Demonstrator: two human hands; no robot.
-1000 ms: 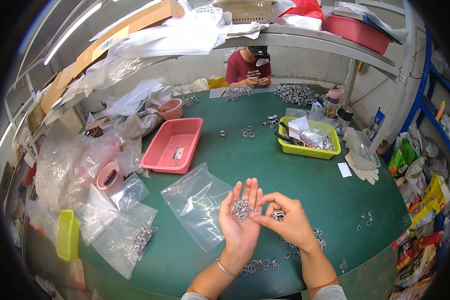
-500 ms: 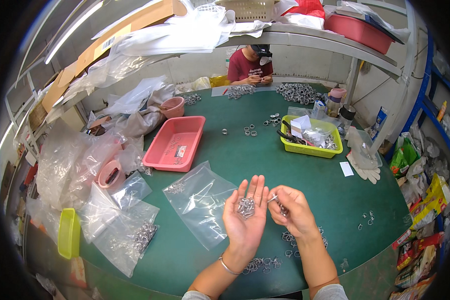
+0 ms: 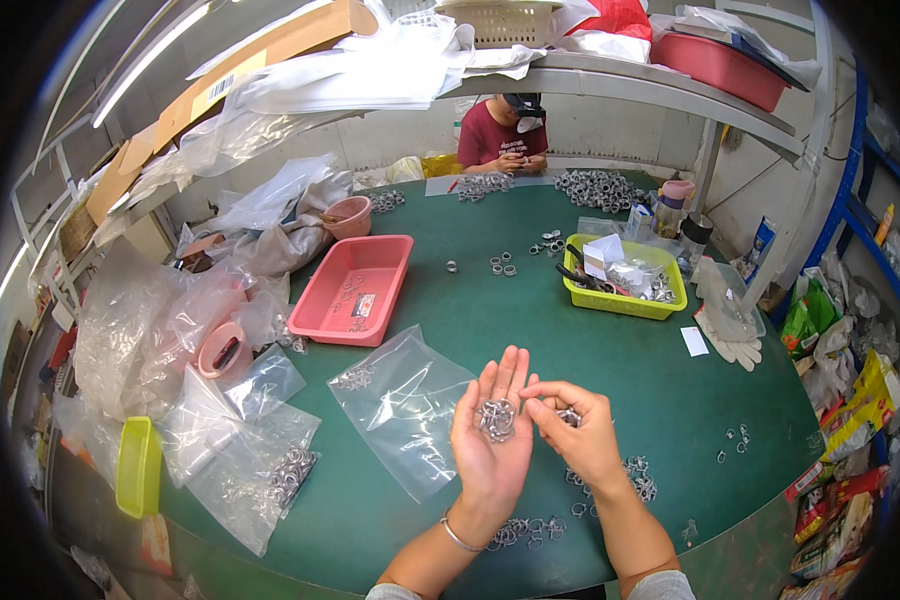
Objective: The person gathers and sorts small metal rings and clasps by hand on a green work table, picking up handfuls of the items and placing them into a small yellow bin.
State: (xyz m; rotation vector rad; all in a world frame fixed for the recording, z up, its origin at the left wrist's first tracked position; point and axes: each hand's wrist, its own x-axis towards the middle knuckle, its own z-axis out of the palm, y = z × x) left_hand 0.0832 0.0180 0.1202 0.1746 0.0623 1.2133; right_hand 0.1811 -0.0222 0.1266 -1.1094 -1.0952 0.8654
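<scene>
My left hand [image 3: 492, 450] lies palm up above the green table, fingers stretched out, with a heap of small silvery metal rings [image 3: 494, 421] in its palm. Close beside it, my right hand [image 3: 580, 432] is curled, thumb and forefinger pinched near the left fingers; more metal rings [image 3: 569, 417] show within its grip. Whether anything sits at the pinch itself is too small to tell. Below the hands, loose rings [image 3: 526, 531] lie on the table, and others [image 3: 639, 478] are partly hidden by my right forearm. A flat clear plastic bag [image 3: 398, 410] with a few small metal pieces lies left of my hands.
A pink tray [image 3: 305, 318] stands at left, a yellow-green basket [image 3: 625, 303] of parts and pliers at right. Plastic bags [image 3: 130, 330] crowd the left side. Across the table [image 3: 430, 300] sits another person [image 3: 490, 135] near ring piles [image 3: 595, 188]. A shelf [image 3: 610, 75] spans overhead.
My right hand has turned and its fingertips have moved in close to my left fingers. The piece that stuck out of its pinch no longer shows. The rings in my left palm look more spread.
</scene>
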